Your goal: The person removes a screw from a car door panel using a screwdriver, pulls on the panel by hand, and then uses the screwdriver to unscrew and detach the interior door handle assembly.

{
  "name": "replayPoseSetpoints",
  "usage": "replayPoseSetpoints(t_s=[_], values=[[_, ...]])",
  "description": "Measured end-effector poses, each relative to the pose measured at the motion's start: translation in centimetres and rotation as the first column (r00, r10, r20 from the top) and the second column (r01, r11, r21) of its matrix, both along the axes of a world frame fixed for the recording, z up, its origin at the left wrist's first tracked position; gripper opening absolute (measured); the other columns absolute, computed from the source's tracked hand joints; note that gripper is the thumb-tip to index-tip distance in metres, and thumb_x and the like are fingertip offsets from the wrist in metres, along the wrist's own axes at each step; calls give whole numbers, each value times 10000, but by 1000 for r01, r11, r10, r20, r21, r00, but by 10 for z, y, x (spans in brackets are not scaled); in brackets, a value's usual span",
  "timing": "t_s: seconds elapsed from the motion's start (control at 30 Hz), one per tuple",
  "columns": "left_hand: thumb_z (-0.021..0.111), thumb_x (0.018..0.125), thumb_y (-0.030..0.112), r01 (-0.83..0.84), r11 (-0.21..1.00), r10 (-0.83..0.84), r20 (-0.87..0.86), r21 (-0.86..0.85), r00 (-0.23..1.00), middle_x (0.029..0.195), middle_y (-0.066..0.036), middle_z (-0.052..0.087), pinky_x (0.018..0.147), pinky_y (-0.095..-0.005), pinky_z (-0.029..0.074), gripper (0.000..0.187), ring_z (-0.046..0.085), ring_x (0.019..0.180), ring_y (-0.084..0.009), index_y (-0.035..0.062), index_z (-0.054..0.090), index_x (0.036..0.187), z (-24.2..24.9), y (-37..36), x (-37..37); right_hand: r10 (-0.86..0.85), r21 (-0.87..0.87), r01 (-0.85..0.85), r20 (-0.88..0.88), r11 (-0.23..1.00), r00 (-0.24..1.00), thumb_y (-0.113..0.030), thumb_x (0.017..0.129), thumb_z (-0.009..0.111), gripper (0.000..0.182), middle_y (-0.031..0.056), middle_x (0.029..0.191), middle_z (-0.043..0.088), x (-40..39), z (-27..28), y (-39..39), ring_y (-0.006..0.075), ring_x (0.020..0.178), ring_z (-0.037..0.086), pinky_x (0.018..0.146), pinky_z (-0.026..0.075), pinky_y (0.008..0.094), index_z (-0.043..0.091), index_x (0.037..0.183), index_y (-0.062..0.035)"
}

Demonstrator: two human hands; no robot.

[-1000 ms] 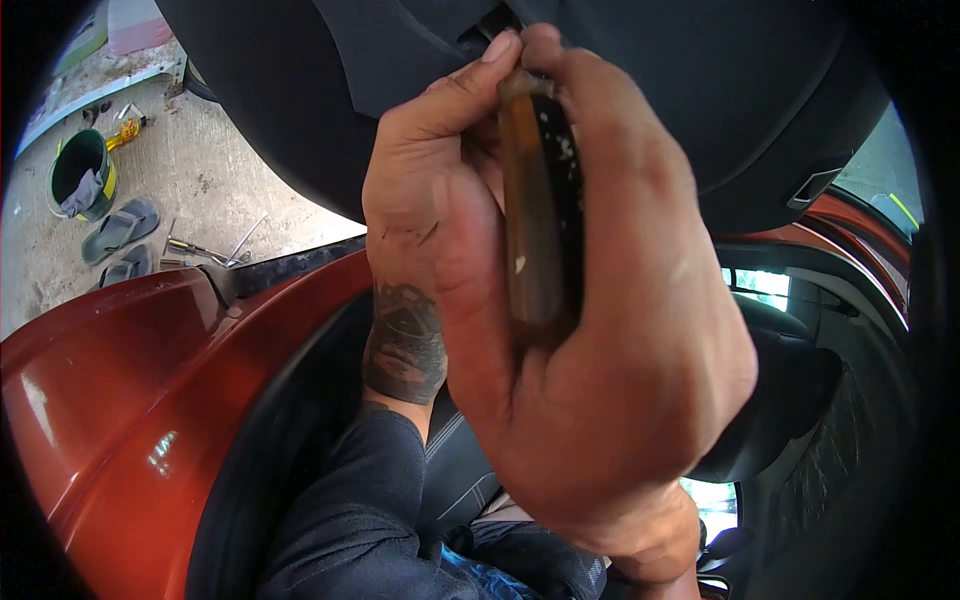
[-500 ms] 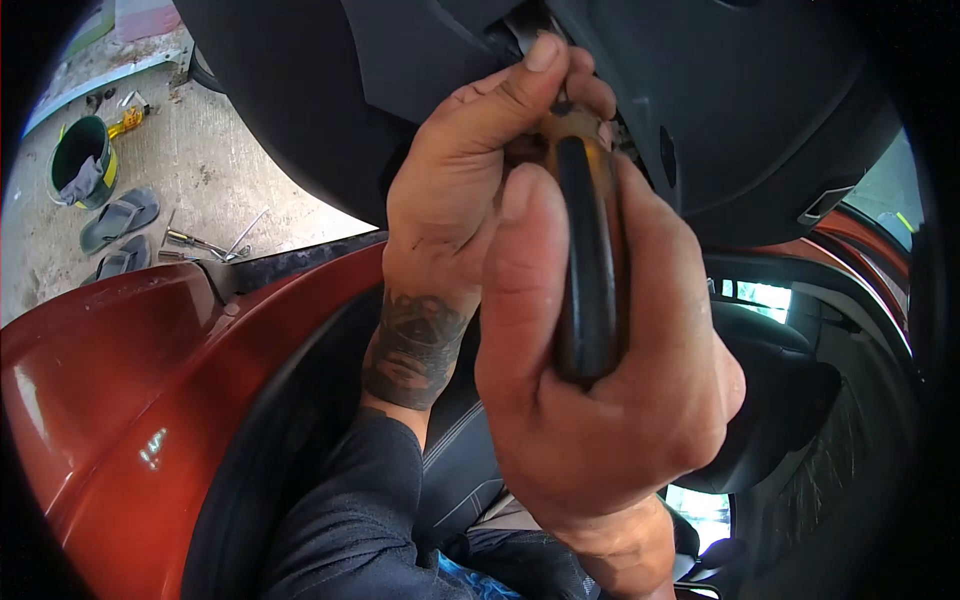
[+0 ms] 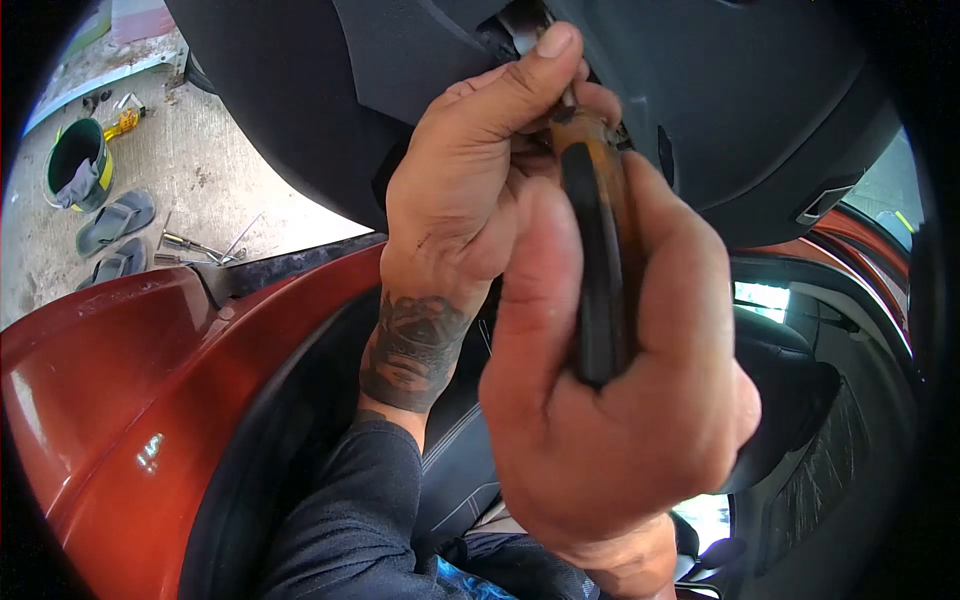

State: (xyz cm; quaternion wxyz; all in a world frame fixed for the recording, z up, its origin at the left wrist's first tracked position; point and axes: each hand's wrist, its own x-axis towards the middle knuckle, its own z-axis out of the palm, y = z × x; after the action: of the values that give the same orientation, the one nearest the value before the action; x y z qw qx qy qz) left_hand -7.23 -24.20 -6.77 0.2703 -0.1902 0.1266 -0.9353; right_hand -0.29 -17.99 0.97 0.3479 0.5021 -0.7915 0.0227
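The right hand (image 3: 630, 410) is wrapped around the handle of a screwdriver (image 3: 598, 260); the left hand (image 3: 460, 175) closes thumb and fingers about its shaft — both just below an opening (image 3: 495, 35) in the dark trim panel (image 3: 740, 100). Farther out, on the concrete floor (image 3: 250, 165) — a green bucket (image 3: 103, 190) near grey sandals (image 3: 115, 225).

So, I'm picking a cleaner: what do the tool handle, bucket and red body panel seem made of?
Tool handle: likely hard plastic, amber and black; the amber looks translucent.
Bucket: probably plastic, from its thin, dark green wall.
Red body panel: glossy paint, given the bright highlights; underneath could be metal or plastic.
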Motion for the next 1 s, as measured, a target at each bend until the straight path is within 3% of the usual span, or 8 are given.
replayPoseSetpoints(t_s=[0.2, 0.3, 0.33, 0.53, 0.63, 0.77, 0.93, 1.0], values=[[588, 943, 254, 25, 999, -22, 83, -38, 996, 951, -118, 669, 797, -277, 513, 241, 638, 842, -178, 25, 631, 1003, -1, -3, 17, -175, -26, 181, 146, 983, 974, -226, 898, 666, 254, 89, 718, 663, 15, 5, -7, 146, 620, 669, 541, 506, 253, 633, 943, 22], [553, 958, 250, 88, 996, -85, -363, -10, 928, 960, -121, 668, 804, -296, 519, 269, 635, 853, -187, 8, 620, 1056, -12, -2, 15, -216, -27, 231, 263, 973, 940, -224, 899, 661, 250, 91, 714, 661, 27, 13, -22, 167, 633, 676, 557, 514, 261, 630, 937, 21], [550, 958, 235, 94, 996, -91, -325, -6, 941, 970, -122, 667, 811, -300, 518, 264, 634, 854, -188, 3, 621, 1062, -14, 1, 6, -222, -22, 238, 287, 971, 932, -223, 900, 659, 249, 92, 713, 660, 26, 13, -21, 172, 637, 678, 561, 515, 262, 629, 936, 21], [557, 953, 209, -31, 998, 19, -191, -61, 981, 955, -120, 675, 822, -297, 514, 241, 634, 848, -182, -3, 637, 1034, -15, 5, 6, 74, 61, -75, 24, 995, 997, -222, 896, 659, 258, 93, 688, 640, -4, 10, 5, 178, 606, 661, 552, 500, 258, 624, 952, 28], [572, 948, 208, 9, 1000, -15, -211, -30, 977, 934, -117, 680, 819, -293, 511, 233, 633, 848, -174, -1, 644, 1019, -16, 2, 12, -190, 370, 233, -150, 899, 970, -188, 905, 643, 233, 102, 643, 605, 7, 18, 5, 166, 544, 610, 510, 461, 267, 611, 938, 40], [593, 941, 215, -106, 990, 87, -193, -90, 977, 922, -114, 683, 811, -293, 509, 228, 635, 844, -168, 5, 649, 1011, -26, 7, -23, -338, 163, 302, 288, 939, 896, -163, 933, 594, 228, 103, 572, 548, 12, 16, 1, 136, 502, 537, 466, 390, 269, 599, 864, 54], [607, 935, 226, -27, 995, 13, -143, -99, 990, 886, -107, 686, 778, -271, 508, 220, 641, 822, -154, 17, 651, 985, -16, 2, -7, -266, 67, 264, 448, 962, 854, -186, 931, 591, 268, 64, 529, 503, 2, 17, 3, 100, 486, 472, 458, 357, 249, 609, 815, 55], [614, 931, 225, -72, 990, 66, -54, -122, 996, 874, -105, 686, 767, -265, 508, 211, 643, 812, -150, 21, 651, 973, -15, 2, -9, -201, 70, 189, 323, 979, 925, -155, 898, 624, 209, 53, 557, 511, 0, 17, 4, 86, 484, 448, 460, 343, 234, 614, 888, 54]])
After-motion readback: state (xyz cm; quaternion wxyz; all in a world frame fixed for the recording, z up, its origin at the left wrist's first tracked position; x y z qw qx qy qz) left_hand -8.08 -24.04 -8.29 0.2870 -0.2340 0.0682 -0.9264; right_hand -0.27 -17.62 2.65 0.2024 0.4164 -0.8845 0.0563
